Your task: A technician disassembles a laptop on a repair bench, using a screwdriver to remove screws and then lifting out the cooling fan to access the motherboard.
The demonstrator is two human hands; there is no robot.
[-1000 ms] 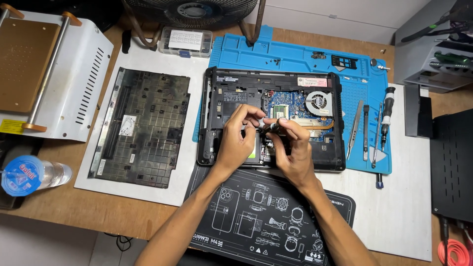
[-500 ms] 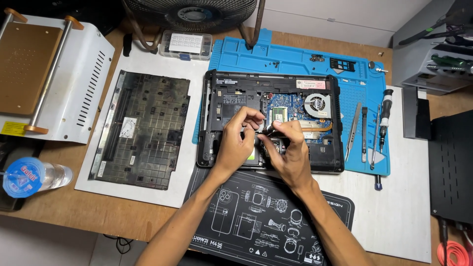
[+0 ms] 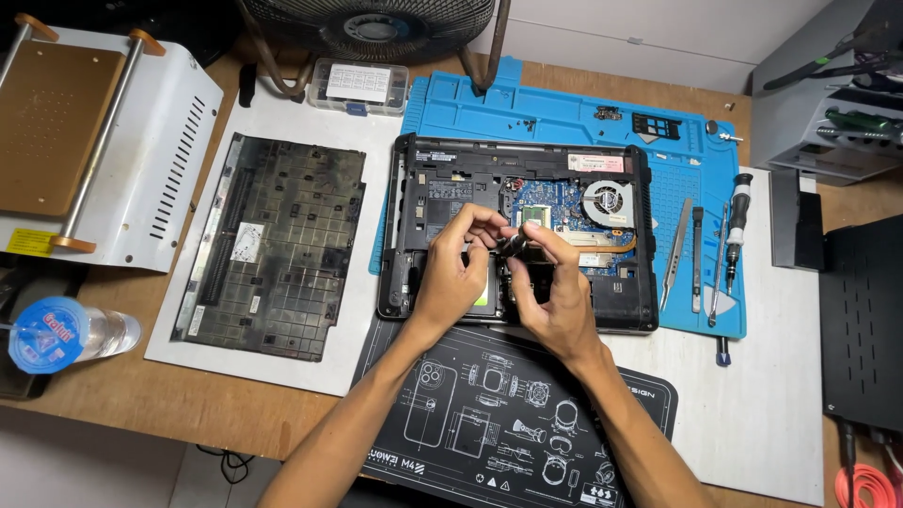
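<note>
An opened black laptop base (image 3: 423, 188) lies on a blue work mat (image 3: 564, 113), its blue circuit board and round fan (image 3: 605, 200) exposed. Both my hands are over its middle. My left hand (image 3: 456, 273) and my right hand (image 3: 555, 292) pinch a small dark part (image 3: 514, 244) between their fingertips, just above the laptop's inside. What the part is I cannot make out.
A detached black laptop cover (image 3: 273, 245) lies on white paper to the left. Tweezers (image 3: 675, 254), a pry tool and a screwdriver (image 3: 735, 226) rest on the mat's right side. A white machine (image 3: 160, 141), a screw box (image 3: 362, 85), a fan base and a water bottle (image 3: 66, 334) ring the desk.
My hands have stayed over the laptop's middle, with fingers shifting slightly around the small dark part. Nothing else has moved.
</note>
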